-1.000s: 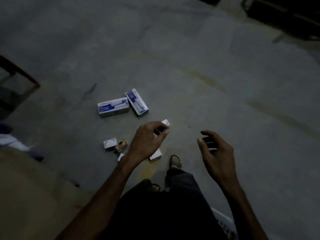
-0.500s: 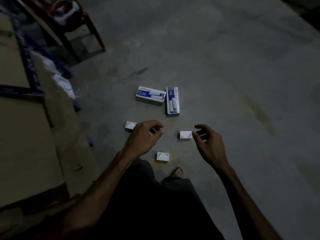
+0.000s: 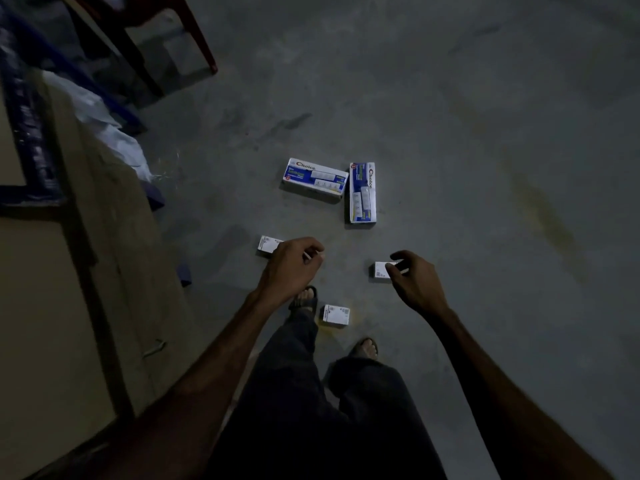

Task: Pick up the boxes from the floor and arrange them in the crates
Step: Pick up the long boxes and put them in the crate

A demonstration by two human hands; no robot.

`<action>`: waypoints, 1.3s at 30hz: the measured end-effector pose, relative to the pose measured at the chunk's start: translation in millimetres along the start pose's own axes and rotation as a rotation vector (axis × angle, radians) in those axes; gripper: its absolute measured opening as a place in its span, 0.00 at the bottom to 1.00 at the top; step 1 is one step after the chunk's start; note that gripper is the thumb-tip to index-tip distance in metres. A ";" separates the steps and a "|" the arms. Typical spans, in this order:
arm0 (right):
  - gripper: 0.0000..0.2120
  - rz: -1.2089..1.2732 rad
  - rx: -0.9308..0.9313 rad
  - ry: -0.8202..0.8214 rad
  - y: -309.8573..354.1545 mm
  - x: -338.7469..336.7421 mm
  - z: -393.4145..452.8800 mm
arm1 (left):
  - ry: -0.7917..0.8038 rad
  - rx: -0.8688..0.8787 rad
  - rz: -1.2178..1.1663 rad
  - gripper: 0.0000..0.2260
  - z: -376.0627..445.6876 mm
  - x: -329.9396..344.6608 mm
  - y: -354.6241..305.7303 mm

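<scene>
On rough grey concrete floor [image 3: 450,133], five cardboard boxes lie scattered.
Left hand [image 3: 294,263] curls loosely, a thin white sliver between its fingers, overlapping one small white box [image 3: 266,244]; two long glossy blue-and-white boxes [image 3: 315,179] lie beyond; another small box [image 3: 336,315] sits beside a sandal; right hand [image 3: 415,282], fingers hooked, overlaps a third [image 3: 380,270]; contact unclear.

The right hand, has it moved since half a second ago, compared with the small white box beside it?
Yes. The right hand has closed in leftward on the small white box; its fingers now overlap the box instead of stopping just right of it.
</scene>
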State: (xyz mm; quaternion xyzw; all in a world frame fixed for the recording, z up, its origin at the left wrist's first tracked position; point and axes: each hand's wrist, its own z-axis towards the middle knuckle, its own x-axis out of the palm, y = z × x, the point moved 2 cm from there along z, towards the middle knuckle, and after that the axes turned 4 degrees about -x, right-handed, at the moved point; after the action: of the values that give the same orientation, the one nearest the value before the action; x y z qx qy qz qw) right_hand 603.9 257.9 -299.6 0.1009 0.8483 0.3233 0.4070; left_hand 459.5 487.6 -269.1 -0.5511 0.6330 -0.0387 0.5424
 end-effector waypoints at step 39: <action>0.62 -0.303 0.235 -0.119 -270.6 393.8 595.3 | 0.250 0.290 0.591 0.14 514.4 267.9 290.9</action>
State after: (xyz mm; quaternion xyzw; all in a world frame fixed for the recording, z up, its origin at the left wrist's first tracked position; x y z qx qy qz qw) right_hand 823.4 498.1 -990.1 0.0379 0.8603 0.1505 0.4856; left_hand 696.3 685.1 -839.9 -0.2521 0.8146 -0.0366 0.5211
